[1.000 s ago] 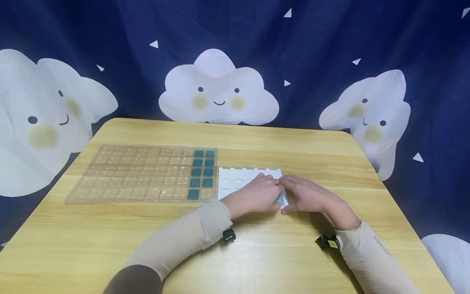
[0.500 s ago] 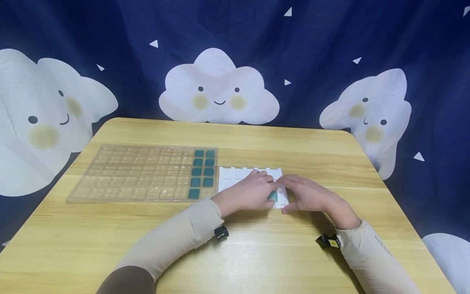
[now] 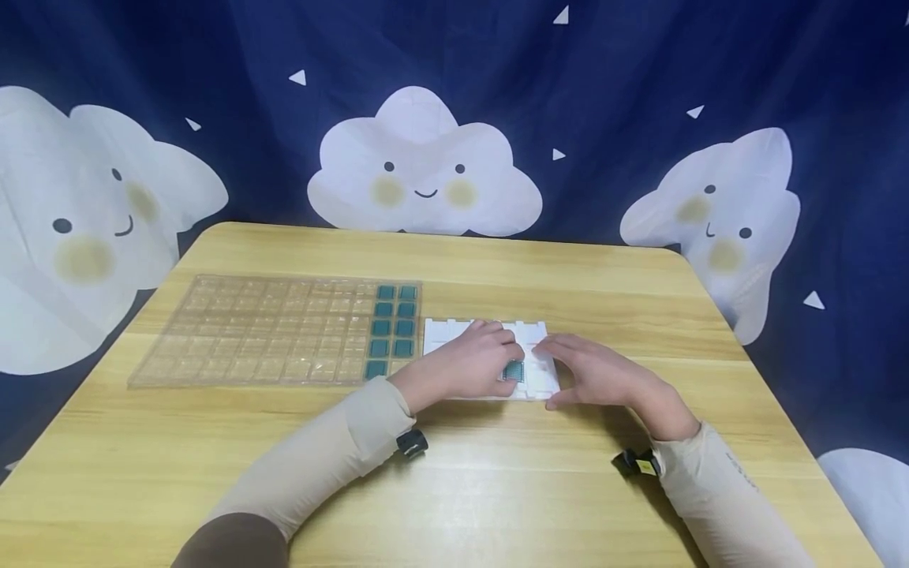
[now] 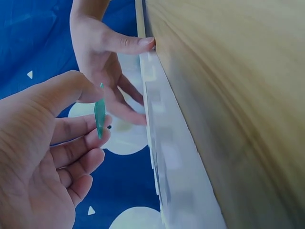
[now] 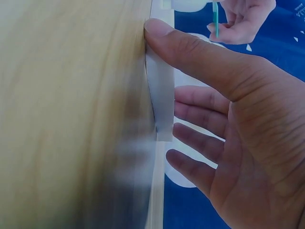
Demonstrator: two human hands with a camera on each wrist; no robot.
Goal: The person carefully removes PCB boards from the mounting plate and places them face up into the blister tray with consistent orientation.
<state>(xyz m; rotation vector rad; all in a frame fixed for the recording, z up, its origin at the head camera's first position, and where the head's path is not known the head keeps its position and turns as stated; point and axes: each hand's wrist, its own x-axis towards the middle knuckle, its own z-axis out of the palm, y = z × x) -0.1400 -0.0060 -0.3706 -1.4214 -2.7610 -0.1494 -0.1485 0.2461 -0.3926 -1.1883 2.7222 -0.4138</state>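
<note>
My left hand pinches a small square green computer chip with a grid-like face, above the white tray. In the left wrist view the chip stands edge-on between thumb and fingers, apart from the tray. At the tray's right end is my right hand, its thumb touching the near corner and its loosely extended fingers reaching over the top. The right wrist view has that thumb against the tray's edge. My left hand and forearm hide much of the tray's pockets.
Left of the white tray lies a large clear plastic tray divided into many pockets. Several green chips sit in its two rightmost columns. Both trays lie on a wood-grain table, with a blue cloud-patterned curtain behind.
My left hand has moved left over the white tray with the chip in its grip, uncovering more of the tray's right part. My right hand stays at the tray's right end.
</note>
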